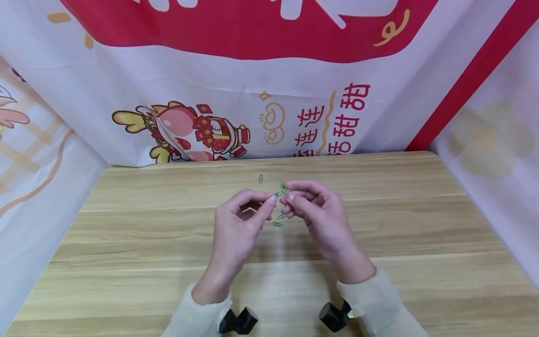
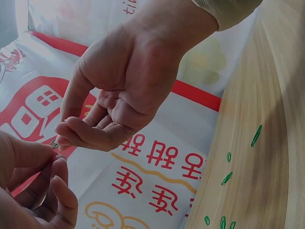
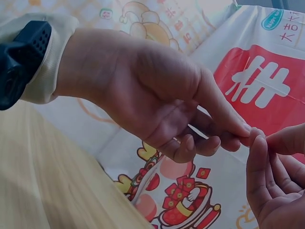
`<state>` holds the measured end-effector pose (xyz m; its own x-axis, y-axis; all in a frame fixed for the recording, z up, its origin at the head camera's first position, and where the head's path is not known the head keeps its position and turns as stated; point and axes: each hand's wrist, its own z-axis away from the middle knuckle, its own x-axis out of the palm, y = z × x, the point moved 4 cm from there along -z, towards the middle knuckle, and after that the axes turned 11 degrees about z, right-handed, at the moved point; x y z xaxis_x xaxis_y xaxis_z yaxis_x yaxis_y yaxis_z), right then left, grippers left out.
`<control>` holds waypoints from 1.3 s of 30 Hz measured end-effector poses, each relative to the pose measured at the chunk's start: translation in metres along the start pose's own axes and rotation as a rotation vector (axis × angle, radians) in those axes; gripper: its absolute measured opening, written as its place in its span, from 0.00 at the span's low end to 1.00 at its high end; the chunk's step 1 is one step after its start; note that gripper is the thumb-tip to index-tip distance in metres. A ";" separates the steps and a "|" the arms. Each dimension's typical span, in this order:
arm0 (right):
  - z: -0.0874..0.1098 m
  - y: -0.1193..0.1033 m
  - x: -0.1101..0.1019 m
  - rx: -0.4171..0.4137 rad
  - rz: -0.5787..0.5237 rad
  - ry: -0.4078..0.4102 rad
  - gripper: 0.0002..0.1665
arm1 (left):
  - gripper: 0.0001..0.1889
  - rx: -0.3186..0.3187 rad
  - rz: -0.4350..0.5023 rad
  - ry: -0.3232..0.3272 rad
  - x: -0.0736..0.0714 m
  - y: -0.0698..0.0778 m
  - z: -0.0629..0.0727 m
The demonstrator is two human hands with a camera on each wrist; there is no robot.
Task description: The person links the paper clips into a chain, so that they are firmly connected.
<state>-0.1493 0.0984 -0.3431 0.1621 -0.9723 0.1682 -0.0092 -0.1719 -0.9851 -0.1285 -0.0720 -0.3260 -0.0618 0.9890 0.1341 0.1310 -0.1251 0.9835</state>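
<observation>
Over the middle of the table, my left hand [image 1: 236,227] pinches a small green paper clip [image 1: 279,194] between thumb and index finger. My right hand [image 1: 324,220] meets it there, pinching another green paper clip [image 1: 283,186] at its fingertips. These clips touch or overlap; whether they are linked I cannot tell. In the left wrist view, a bit of green clip [image 2: 55,144] shows between the fingertips of both hands. The right wrist view has the left hand [image 3: 157,95] reaching to the right hand [image 3: 281,186], the clips hidden by fingers.
Loose green paper clips lie on the wooden table [image 1: 139,243]: one clip [image 1: 260,179] beyond the hands, another [image 1: 277,224] between them. Several more show in the left wrist view, such as a clip [image 2: 256,136]. A printed cloth [image 1: 236,84] hangs behind the table.
</observation>
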 end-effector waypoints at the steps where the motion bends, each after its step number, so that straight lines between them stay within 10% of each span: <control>1: 0.000 0.000 0.000 0.000 -0.011 -0.007 0.15 | 0.04 0.013 -0.002 0.001 0.000 0.000 0.000; 10: 0.000 0.000 -0.001 0.021 -0.051 -0.107 0.18 | 0.03 0.096 -0.034 0.045 -0.004 0.003 -0.002; 21: -0.006 -0.004 -0.018 -0.006 0.362 0.039 0.12 | 0.05 -0.135 -0.022 -0.046 -0.011 -0.010 -0.013; 39: -0.010 -0.002 -0.023 -0.042 0.476 0.133 0.11 | 0.07 -0.226 -0.083 -0.086 -0.015 -0.028 -0.021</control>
<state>-0.1632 0.1191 -0.3448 0.0026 -0.9557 -0.2945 -0.0922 0.2930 -0.9517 -0.1523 -0.0853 -0.3533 0.0225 0.9985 0.0504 -0.0960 -0.0480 0.9942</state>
